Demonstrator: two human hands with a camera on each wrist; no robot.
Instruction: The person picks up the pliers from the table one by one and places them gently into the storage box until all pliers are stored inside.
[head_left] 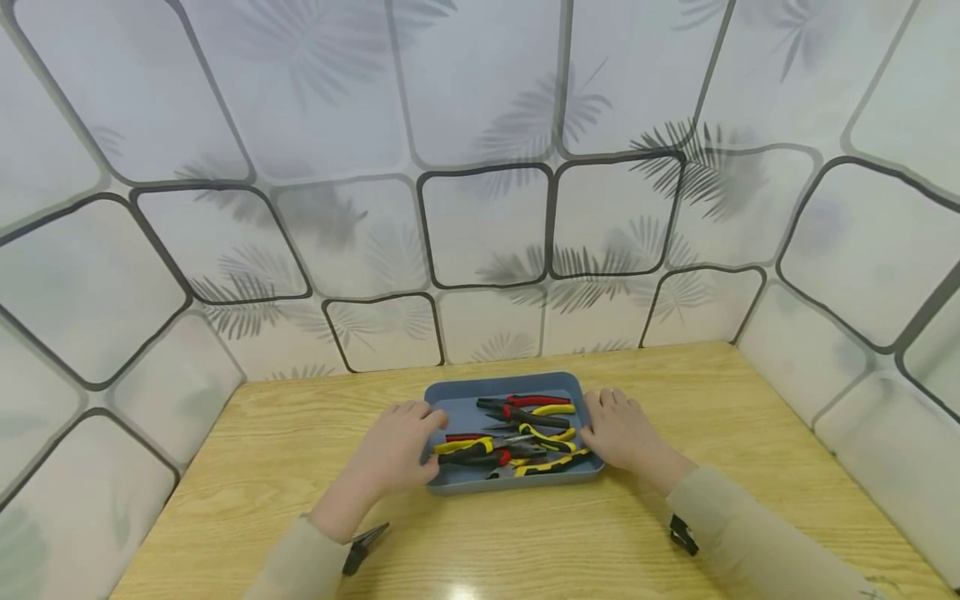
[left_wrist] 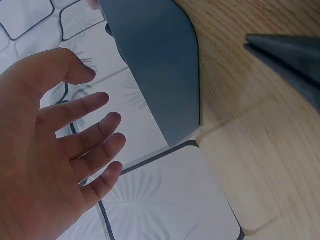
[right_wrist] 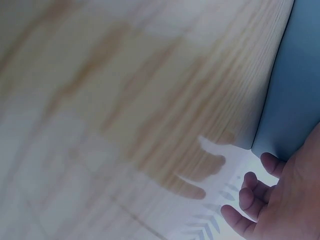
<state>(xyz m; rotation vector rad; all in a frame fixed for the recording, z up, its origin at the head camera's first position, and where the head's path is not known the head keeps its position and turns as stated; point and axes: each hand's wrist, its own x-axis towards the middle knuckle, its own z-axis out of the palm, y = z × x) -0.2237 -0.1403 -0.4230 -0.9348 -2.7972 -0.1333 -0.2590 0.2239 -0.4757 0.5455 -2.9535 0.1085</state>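
Observation:
A blue-grey rectangular tray (head_left: 517,489) lies on the wooden table, holding several pliers with red-and-black and yellow-and-black handles. One pair with red handles (head_left: 540,401) lies near the far side; yellow-and-black pliers (head_left: 551,468) lie along the near side. My left hand (head_left: 401,446) is at the tray's left end, its thumb and fingers overlapping the rim in the head view. The left wrist view shows that hand's fingers (left_wrist: 95,132) spread and relaxed beside the tray wall. At the opposite end, my right hand (head_left: 618,429) is right at the rim, with fingers (right_wrist: 247,197) loosely bent beside the outer wall.
Patterned white panels (head_left: 487,221) enclose the wooden table (head_left: 517,550) at the back and sides. A dark pointed object (head_left: 363,547) shows beside my left wrist, and a small black device (head_left: 682,535) sits at my right sleeve.

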